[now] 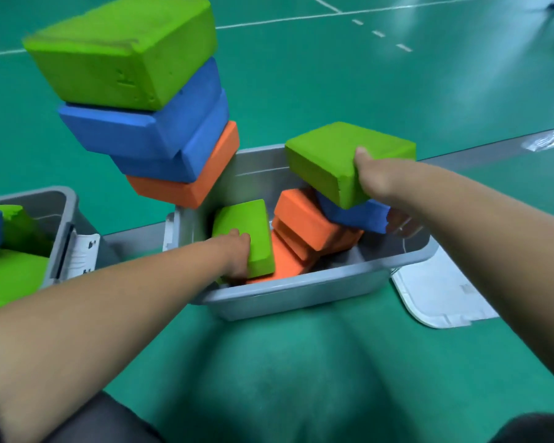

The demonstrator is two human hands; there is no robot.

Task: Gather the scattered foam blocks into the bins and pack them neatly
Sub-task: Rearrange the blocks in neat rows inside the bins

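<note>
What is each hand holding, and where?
Left hand grips the lower green block at its near end. Right hand clamps the upper green block, stacked on a blue block, at their right end, thumb above, fingers below.

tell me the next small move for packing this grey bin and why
Probably settle the low green block flat against the left wall of the bin with the left hand. The orange blocks beside it lie tilted and jumbled, and the right hand holds the raised green block above them with no level spot to land yet.
</note>
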